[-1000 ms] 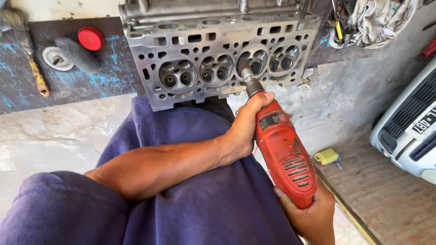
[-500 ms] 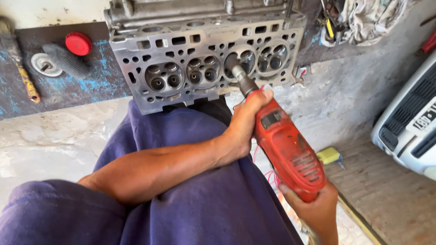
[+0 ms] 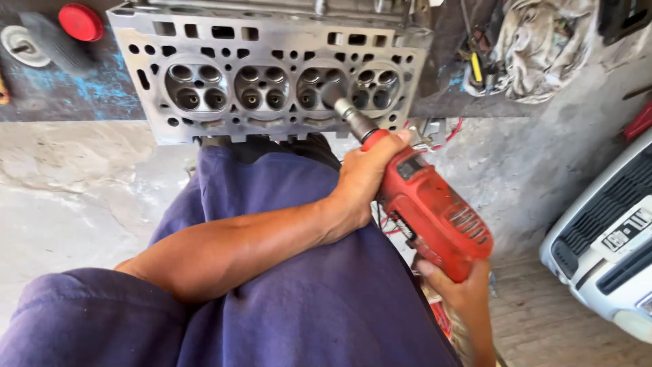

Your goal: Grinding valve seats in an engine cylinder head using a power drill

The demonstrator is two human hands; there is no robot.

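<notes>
We grip the red plastic power drill (image 3: 435, 211): left hand (image 3: 363, 180) clenched round its front, right hand (image 3: 458, 289) grasping the rear. Its chuck presses into the grey cast-metal cylinder head (image 3: 272, 75) on the dark workbench (image 3: 68, 95); a red round cap (image 3: 80, 22), crumpled rags (image 3: 543, 47) and a white grille (image 3: 604, 251) lie around.

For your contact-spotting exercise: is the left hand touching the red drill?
Touching. The head view shows the left hand wrapped around the front of the red drill, no gap.
</notes>
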